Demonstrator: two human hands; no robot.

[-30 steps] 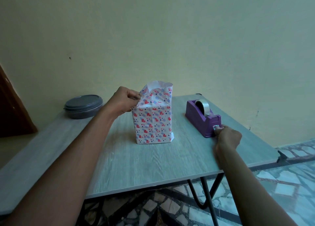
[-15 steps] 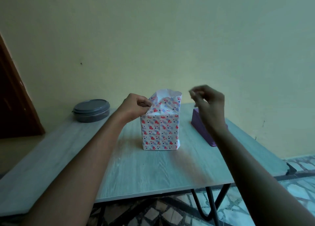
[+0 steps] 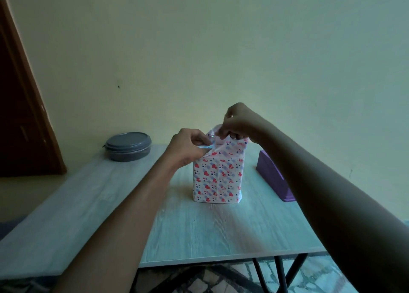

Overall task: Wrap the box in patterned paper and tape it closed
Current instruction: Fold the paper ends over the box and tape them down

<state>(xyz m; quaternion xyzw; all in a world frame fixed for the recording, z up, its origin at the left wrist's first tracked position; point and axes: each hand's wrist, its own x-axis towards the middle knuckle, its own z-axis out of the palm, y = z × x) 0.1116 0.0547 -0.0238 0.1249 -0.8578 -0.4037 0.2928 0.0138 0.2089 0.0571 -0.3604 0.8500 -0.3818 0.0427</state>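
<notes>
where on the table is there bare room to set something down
Bare table lies in front of the wrapped box, and between it and the grey lidded container. It is crowded at the box's top and toward the purple tape dispenser.

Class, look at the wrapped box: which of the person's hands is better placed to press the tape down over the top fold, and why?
The right hand: it sits above the open top of the heart-patterned paper-wrapped box, pinching at the fold. The left hand is occupied pinching the paper's upper left corner closed.

Both hands (image 3: pixel 212 135) pinch paper folds atop wrapped box (image 3: pixel 218 177), upright on table (image 3: pixel 199 230).
</notes>
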